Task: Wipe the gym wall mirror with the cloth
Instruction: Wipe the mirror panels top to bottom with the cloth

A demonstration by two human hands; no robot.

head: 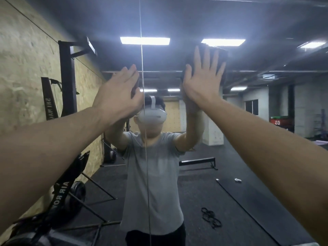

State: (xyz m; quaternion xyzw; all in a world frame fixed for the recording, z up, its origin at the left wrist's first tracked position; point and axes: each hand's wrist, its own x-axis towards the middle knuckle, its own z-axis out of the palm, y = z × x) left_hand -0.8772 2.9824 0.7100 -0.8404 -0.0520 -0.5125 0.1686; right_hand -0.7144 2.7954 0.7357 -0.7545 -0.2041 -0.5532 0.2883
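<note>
Listing left to right: plywood wall (pixel 26 68), bare, running into the mirror. Rack (pixel 68 82), black, standing against that wall, with a rower (pixel 65 189) lower down marked in reversed lettering, so at least that part is a reflection. Left hand (pixel 119 93), raised, fingers straight and together, holding nothing, fingertips at the glass beside the seam (pixel 144 121); likely set there to steady the body while the other arm works. Mirror (pixel 248 139), wall-mounted, in two panels joined at the seam, reflecting the person, ceiling lights and rubber floor. Right hand (pixel 202 75), raised higher, palm flat, fingers spread, pressing the cloth (pixel 221 55) against the right panel; the spread fingers look meant to spread pressure over the whole pad. Cloth, dark, folded, flat on the upper glass, mostly hidden behind the hand. Bands (pixel 211 217), black, on the reflected floor. Wiping judged under way on the upper right panel; lower glass seemingly not yet done.
</note>
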